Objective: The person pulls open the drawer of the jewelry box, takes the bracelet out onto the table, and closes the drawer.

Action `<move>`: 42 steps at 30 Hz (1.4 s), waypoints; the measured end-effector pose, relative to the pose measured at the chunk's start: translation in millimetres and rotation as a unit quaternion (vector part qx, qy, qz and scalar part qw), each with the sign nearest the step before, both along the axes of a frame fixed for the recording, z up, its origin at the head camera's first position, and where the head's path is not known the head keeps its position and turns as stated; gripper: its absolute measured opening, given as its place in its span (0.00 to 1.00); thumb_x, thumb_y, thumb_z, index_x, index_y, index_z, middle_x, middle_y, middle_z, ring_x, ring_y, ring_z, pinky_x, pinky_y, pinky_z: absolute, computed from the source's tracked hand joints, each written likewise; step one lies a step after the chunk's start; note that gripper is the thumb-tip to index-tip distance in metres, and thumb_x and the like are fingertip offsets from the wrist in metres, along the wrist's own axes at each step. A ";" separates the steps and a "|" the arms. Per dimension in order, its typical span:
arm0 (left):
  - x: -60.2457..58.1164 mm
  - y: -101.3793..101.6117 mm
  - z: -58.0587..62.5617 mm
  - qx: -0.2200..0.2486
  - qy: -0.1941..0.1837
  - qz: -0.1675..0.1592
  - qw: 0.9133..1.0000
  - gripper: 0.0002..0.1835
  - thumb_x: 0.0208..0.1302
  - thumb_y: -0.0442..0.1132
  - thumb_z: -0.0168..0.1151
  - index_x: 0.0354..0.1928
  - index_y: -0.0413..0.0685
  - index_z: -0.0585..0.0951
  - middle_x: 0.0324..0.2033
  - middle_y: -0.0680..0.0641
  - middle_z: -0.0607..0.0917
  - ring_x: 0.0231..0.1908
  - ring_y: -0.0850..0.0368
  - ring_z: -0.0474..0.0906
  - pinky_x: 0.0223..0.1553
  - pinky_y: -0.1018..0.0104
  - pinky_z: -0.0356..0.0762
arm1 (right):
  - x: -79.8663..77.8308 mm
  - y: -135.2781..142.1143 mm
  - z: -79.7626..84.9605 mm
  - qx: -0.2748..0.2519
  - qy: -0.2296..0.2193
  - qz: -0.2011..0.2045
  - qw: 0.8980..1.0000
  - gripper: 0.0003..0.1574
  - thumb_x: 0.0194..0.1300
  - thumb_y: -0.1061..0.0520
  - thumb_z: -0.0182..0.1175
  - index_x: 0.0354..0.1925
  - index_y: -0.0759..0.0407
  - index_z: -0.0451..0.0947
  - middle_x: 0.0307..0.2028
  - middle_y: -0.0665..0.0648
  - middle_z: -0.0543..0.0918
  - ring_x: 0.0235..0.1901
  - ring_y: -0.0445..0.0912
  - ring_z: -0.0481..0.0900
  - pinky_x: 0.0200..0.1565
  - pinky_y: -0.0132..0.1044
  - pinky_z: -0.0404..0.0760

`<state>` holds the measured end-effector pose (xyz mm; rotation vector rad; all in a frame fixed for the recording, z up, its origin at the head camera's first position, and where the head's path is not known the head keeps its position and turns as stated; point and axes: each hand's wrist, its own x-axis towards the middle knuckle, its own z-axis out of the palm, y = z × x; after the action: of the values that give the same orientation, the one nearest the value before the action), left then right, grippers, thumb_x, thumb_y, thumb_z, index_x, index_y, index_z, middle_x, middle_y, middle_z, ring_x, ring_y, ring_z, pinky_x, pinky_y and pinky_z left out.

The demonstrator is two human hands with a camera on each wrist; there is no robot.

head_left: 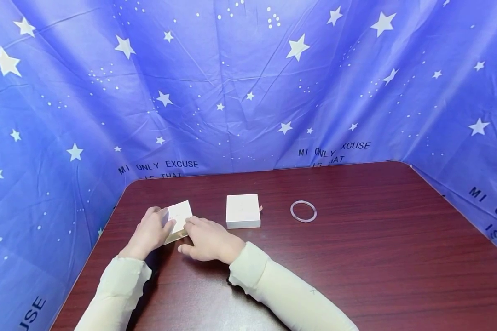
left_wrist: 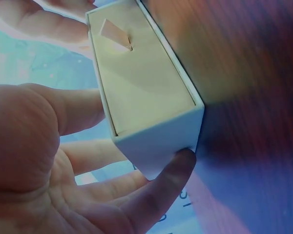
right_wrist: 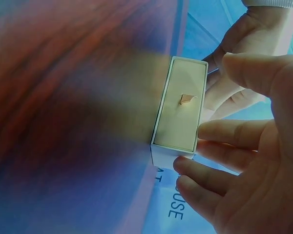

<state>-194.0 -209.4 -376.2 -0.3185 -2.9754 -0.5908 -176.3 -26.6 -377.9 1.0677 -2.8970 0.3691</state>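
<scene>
A small white drawer box lies on the left part of the table. Its cream drawer front, with a short ribbon pull tab, faces the near side. My left hand is bent around the box's left end, thumb at the top edge and little finger against the end wall. At the right end, the fingertips of my right hand touch the top edge and side, fingers fairly straight and thumb held away from the box. The drawer sits flush inside the sleeve.
Right of the hands stands a second white box, its pink tab sticking out to the right. Further right lies a pale purple bangle-like ring. A blue star-printed curtain hangs along the back and sides of the dark red wooden table.
</scene>
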 end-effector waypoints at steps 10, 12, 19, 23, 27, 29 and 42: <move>7.5 5.6 0.2 0.011 0.003 0.004 1.000 0.26 0.65 0.39 0.55 0.57 0.22 0.70 0.54 0.23 0.68 0.51 0.28 0.70 0.48 0.34 0.68 | 3.4 4.8 -0.6 0.002 0.008 0.002 1.000 0.19 0.62 0.38 0.58 0.36 0.50 0.74 0.36 0.44 0.71 0.36 0.41 0.73 0.38 0.34 0.74; 8.8 6.8 0.3 0.008 0.007 0.004 1.000 0.26 0.64 0.38 0.55 0.57 0.22 0.71 0.53 0.23 0.68 0.51 0.28 0.70 0.48 0.34 0.68 | 3.9 6.0 -0.2 0.003 0.009 0.003 1.000 0.18 0.62 0.38 0.58 0.36 0.50 0.74 0.36 0.44 0.71 0.36 0.41 0.73 0.38 0.35 0.74; 12.6 9.8 2.0 0.004 0.003 0.006 1.000 0.26 0.64 0.39 0.56 0.56 0.22 0.71 0.52 0.23 0.69 0.50 0.28 0.70 0.47 0.34 0.68 | 6.0 9.6 0.8 0.008 0.008 0.002 1.000 0.18 0.62 0.38 0.58 0.33 0.49 0.72 0.36 0.44 0.71 0.36 0.42 0.74 0.38 0.35 0.74; 13.2 10.6 1.8 0.003 0.000 0.005 1.000 0.26 0.63 0.39 0.56 0.56 0.22 0.71 0.51 0.24 0.70 0.50 0.29 0.71 0.47 0.34 0.68 | 7.6 11.7 0.7 0.010 0.008 0.003 1.000 0.19 0.62 0.38 0.58 0.36 0.51 0.74 0.38 0.45 0.72 0.38 0.42 0.75 0.40 0.35 0.75; 14.0 11.6 2.1 -0.003 -0.001 0.003 1.000 0.26 0.63 0.39 0.57 0.55 0.23 0.72 0.50 0.25 0.70 0.49 0.29 0.71 0.47 0.35 0.69 | 8.8 14.0 -0.2 0.010 0.011 0.006 1.000 0.20 0.63 0.38 0.57 0.38 0.52 0.75 0.39 0.45 0.72 0.39 0.43 0.75 0.42 0.35 0.75; 14.8 12.2 2.7 -0.005 -0.002 0.002 1.000 0.25 0.63 0.39 0.58 0.55 0.24 0.72 0.50 0.25 0.70 0.49 0.30 0.71 0.47 0.36 0.69 | 9.3 15.0 -0.7 0.009 0.014 0.008 1.000 0.19 0.63 0.38 0.57 0.37 0.52 0.74 0.38 0.45 0.72 0.38 0.42 0.74 0.41 0.35 0.75; 19.8 14.0 5.8 -0.006 0.000 0.000 1.000 0.22 0.60 0.40 0.63 0.49 0.28 0.77 0.45 0.29 0.74 0.46 0.34 0.73 0.46 0.40 0.71 | 14.1 20.1 -0.9 0.022 0.026 0.014 0.999 0.22 0.63 0.38 0.57 0.41 0.53 0.75 0.43 0.47 0.73 0.43 0.44 0.75 0.48 0.35 0.74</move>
<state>-174.2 -195.4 -370.4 -0.3182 -2.9796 -0.5722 -162.2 -6.6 -378.8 1.1083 -2.8602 0.2755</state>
